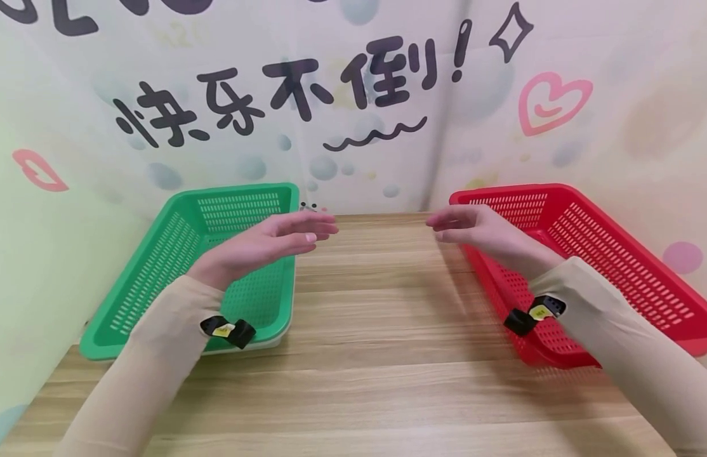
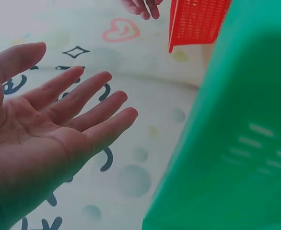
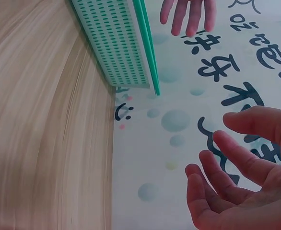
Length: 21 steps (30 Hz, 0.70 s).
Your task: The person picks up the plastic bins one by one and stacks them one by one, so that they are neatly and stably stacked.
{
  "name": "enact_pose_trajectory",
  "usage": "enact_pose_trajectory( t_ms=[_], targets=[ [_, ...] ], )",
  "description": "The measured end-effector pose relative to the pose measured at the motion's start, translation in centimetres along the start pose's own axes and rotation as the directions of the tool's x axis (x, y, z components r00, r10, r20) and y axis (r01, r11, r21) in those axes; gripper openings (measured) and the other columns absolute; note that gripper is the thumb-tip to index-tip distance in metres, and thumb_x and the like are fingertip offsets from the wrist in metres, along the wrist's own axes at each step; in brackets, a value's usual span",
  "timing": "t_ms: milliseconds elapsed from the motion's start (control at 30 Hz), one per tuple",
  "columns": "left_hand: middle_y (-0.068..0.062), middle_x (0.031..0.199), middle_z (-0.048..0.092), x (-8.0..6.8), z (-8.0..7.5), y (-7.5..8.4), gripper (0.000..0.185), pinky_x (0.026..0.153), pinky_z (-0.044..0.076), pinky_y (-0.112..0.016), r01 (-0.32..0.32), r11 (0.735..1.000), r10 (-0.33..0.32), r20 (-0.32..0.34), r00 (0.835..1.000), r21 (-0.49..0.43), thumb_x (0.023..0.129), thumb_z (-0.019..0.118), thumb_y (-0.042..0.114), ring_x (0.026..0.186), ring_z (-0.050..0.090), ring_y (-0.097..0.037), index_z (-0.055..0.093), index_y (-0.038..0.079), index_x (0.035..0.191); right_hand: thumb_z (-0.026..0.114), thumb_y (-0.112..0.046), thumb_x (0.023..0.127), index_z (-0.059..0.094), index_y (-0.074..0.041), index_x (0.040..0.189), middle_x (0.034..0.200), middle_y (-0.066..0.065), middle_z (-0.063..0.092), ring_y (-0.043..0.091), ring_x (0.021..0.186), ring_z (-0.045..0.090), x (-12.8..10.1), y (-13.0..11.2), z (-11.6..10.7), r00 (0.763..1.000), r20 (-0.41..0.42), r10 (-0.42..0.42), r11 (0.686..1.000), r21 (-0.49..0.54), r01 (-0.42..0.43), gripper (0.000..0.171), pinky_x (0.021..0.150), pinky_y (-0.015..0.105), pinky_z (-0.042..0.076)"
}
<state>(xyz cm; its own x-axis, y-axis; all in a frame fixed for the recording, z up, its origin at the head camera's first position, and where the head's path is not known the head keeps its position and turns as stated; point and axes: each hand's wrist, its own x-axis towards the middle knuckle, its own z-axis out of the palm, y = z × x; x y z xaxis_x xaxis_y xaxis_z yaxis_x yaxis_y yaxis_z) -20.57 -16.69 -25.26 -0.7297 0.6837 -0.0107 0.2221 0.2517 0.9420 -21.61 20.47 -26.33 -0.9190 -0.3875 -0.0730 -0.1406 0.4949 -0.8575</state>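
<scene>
The green basket (image 1: 188, 266) sits on the wooden table (image 1: 376, 330), at the table's left side and against the printed backdrop (image 1: 353, 127). The red basket (image 1: 593, 266) sits at the table's right side, well apart from the green one, with bare wood between them. Neither shows anything inside.

Both baskets look like thin moulded plastic with slotted walls and a rolled rim. Judging by that, they should be light and fairly stiff, though the long walls may flex a little if squeezed. The plastic looks smooth, so a flat palm could slip; the rim seems the surest place to take hold, with fingers hooked over the edge or through the slots. They do not look fragile.

The left hand (image 1: 268, 244) hovers above the table just over the green basket's inner rim, palm up, fingers straight and slightly spread, holding nothing. The left wrist view shows the same bare palm beside the green wall. The right hand (image 1: 485, 231) hangs above the table at the red basket's inner corner, fingers loosely bent and apart, also holding nothing. The two hands point toward each other across the middle of the table without touching.
</scene>
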Motion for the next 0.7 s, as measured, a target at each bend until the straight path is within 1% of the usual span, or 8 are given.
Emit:
enact_pose_trajectory(
  t_ms=[200,300,467,700],
  targets=[
    [-0.005,0.139,0.051,1.3,0.9,0.1,0.045,0.108,0.035,-0.043,-0.020,1.000,0.020,0.018,1.000,-0.020,0.100,0.052,0.019,0.133,0.042,-0.024,0.045,0.013,0.144,0.071,-0.021,0.089,0.058,-0.010,0.131,0.129,0.009,0.057,0.027,0.117,0.053,-1.2,0.6,-1.4,0.998,-0.041,0.037,0.999,-0.007,-0.037,0.046,0.099,0.051,0.042],
    [-0.006,0.139,0.051,2.0,1.4,0.2,0.044,0.107,0.036,-0.042,-0.031,0.999,0.032,0.024,0.999,-0.032,0.100,0.052,0.019,0.132,0.043,-0.023,0.046,0.012,0.143,0.070,-0.023,0.089,0.057,-0.010,0.132,0.130,0.010,0.057,0.027,0.118,0.052,-1.7,1.0,-2.0,0.998,-0.049,0.047,0.999,-0.017,-0.048,0.047,0.098,0.051,0.043],
    [-0.006,0.139,0.051,3.1,2.4,0.3,0.043,0.106,0.037,-0.039,-0.035,0.999,0.036,0.031,0.999,-0.034,0.100,0.052,0.018,0.130,0.044,-0.019,0.047,0.011,0.142,0.069,-0.022,0.090,0.057,-0.010,0.132,0.129,0.010,0.058,0.025,0.116,0.054,-2.3,1.8,-3.1,0.997,-0.056,0.060,0.998,-0.019,-0.061,0.045,0.095,0.044,0.046],
    [-0.007,0.138,0.052,4.3,3.6,0.2,0.043,0.106,0.037,-0.038,-0.034,0.999,0.035,0.047,0.998,-0.023,0.099,0.051,0.018,0.130,0.044,-0.020,0.047,0.009,0.141,0.069,-0.027,0.090,0.055,-0.008,0.135,0.129,0.011,0.058,0.018,0.113,0.056,-3.4,2.7,-4.8,0.996,-0.060,0.062,0.997,-0.053,-0.065,0.050,0.089,0.035,0.049]
  ],
)
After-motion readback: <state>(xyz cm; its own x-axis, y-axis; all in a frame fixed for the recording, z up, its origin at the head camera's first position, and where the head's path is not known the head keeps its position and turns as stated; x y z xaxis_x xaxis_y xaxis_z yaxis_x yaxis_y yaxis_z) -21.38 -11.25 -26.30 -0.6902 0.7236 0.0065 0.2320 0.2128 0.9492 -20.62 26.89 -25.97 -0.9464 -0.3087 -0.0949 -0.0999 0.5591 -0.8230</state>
